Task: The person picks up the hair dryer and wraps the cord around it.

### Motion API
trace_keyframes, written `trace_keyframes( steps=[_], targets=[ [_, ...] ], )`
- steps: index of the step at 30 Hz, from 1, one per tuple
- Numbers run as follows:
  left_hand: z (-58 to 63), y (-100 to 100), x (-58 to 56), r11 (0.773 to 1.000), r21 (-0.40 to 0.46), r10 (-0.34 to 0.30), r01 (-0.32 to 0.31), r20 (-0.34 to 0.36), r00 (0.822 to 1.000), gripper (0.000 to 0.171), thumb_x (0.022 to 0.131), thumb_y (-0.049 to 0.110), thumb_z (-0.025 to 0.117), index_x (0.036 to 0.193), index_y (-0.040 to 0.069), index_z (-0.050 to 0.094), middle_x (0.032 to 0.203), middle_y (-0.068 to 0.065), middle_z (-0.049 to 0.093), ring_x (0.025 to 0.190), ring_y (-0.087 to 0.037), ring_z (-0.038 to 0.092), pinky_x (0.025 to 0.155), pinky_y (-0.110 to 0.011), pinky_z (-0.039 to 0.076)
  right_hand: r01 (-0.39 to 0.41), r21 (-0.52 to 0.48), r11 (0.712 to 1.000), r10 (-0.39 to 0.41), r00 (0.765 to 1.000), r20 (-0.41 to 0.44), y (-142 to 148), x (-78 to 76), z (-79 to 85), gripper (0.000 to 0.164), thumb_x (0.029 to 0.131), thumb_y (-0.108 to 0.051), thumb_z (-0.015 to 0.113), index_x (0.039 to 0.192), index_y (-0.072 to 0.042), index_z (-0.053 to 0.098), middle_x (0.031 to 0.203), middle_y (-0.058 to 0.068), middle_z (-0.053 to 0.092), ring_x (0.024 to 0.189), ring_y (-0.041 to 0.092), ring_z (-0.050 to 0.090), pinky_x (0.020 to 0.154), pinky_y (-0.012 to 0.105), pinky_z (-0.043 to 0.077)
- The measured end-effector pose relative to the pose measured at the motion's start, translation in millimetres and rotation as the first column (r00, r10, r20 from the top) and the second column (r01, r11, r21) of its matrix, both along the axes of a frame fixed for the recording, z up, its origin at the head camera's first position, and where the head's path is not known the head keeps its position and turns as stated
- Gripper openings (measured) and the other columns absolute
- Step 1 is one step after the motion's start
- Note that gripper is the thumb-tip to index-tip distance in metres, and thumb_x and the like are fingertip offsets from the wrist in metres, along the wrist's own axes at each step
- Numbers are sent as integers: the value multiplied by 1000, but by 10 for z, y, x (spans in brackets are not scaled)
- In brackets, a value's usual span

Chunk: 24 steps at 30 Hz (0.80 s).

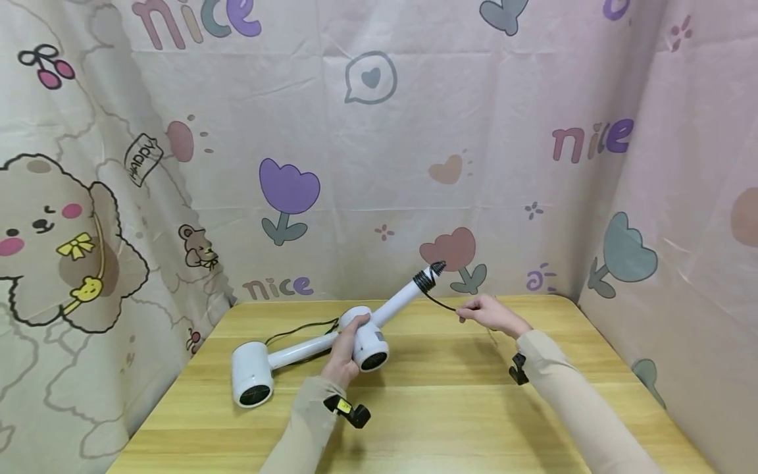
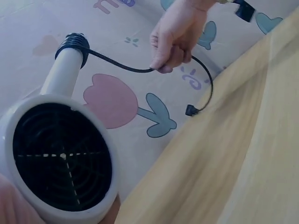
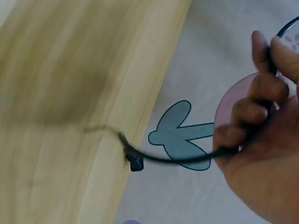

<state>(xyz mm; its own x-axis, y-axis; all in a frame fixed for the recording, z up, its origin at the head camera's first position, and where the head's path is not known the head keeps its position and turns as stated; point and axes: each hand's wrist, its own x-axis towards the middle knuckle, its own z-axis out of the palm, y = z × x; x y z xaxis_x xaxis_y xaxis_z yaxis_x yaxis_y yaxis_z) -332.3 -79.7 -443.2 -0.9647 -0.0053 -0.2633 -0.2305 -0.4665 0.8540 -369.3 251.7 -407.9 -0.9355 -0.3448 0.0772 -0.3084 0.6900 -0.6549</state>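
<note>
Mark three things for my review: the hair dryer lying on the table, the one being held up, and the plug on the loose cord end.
Lying hair dryer (image 1: 251,367): head view, side of its white barrel.
Raised hair dryer (image 1: 370,338): head view, white barrel.
Black plug (image 2: 191,110): left wrist view, plug body.

On the patterned curtain (image 1: 367,145) we read one word three times, and we place each by the purple tulip (image 1: 289,187): the first "nice" (image 1: 192,23) stands high above it to the left, the second "nice" (image 1: 278,288) just beneath it, the third "nice" (image 1: 593,140) far to its right and slightly higher. Left of the tulip, a printed tag (image 1: 143,159) says "HAPPY". On the hair dryer (image 1: 362,339), below and right of the tulip, we see a grey patch (image 1: 379,336), perhaps a label, too small to read.
</note>
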Motion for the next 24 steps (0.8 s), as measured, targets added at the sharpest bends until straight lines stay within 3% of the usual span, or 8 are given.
trace_keyframes(
  steps=[3, 6, 9, 12, 15, 18, 21, 24],
  targets=[
    [-49, -12, 8, 996, -24, -82, 83, 26, 996, 59, 84, 39, 73, 122, 4, 45, 89, -1, 64, 77, -14, 64, 72, -25, 56, 52, 41, 998, -51, 999, -14, -17, -30, 32, 28, 97, -29, 58, 90, -10, 78, 110, 14, 72, 101, 29, 64, 80, 41, 52],
    [-75, -20, 10, 989, -73, -125, 127, 33, 992, 59, 83, 40, 73, 121, 3, 48, 86, -1, 65, 74, -14, 64, 69, -26, 56, 110, 83, 990, -107, 993, -46, -37, -41, 87, 28, 95, -31, 62, 91, -10, 79, 105, 12, 74, 105, 34, 65, 86, 48, 53],
    [-65, -19, 3, 977, -128, -172, 172, 12, 985, 59, 82, 40, 73, 120, 2, 49, 85, -1, 66, 73, -14, 65, 67, -27, 56, 154, 120, 981, -140, 983, -116, -35, -55, 146, 25, 92, -32, 66, 90, -11, 79, 95, 9, 76, 90, 27, 66, 78, 42, 54],
    [-39, -39, 9, 963, -188, -203, 196, -20, 979, 62, 82, 38, 74, 124, 2, 46, 89, -3, 66, 76, -16, 66, 69, -31, 58, 187, 134, 973, -161, 970, -180, -38, -72, 207, 20, 89, -24, 66, 83, -10, 79, 75, 4, 71, 66, 16, 54, 61, 30, 44],
    [2, -62, 26, 949, -251, -214, 193, -61, 975, 67, 81, 35, 76, 130, 5, 42, 96, -8, 65, 79, -20, 66, 71, -36, 60, 191, 135, 972, -157, 961, -230, -53, -71, 260, 19, 89, -24, 67, 84, -10, 79, 68, 0, 66, 60, 14, 45, 58, 28, 38],
    [44, -72, 44, 930, -327, -215, 169, -110, 970, 72, 79, 29, 78, 136, 7, 39, 104, -14, 63, 79, -24, 67, 70, -43, 61, 192, 127, 973, -157, 958, -240, -79, -46, 275, 22, 90, -30, 70, 91, -10, 79, 79, 3, 73, 63, 13, 52, 65, 31, 47],
    [76, -80, 57, 896, -422, -222, 140, -151, 963, 80, 77, 28, 80, 140, 9, 35, 112, -19, 59, 80, -27, 67, 66, -45, 61, 190, 117, 975, -159, 959, -235, -113, -9, 269, 28, 87, -36, 73, 95, -10, 78, 93, 9, 76, 67, 12, 58, 73, 35, 54],
    [110, -79, 47, 851, -515, -222, 108, -165, 961, 85, 75, 30, 82, 141, 9, 34, 117, -20, 55, 83, -28, 66, 64, -42, 61, 189, 114, 975, -150, 946, -288, -156, 17, 276, 28, 86, -35, 74, 95, -9, 78, 94, 10, 76, 62, 10, 58, 67, 33, 54]
  ],
)
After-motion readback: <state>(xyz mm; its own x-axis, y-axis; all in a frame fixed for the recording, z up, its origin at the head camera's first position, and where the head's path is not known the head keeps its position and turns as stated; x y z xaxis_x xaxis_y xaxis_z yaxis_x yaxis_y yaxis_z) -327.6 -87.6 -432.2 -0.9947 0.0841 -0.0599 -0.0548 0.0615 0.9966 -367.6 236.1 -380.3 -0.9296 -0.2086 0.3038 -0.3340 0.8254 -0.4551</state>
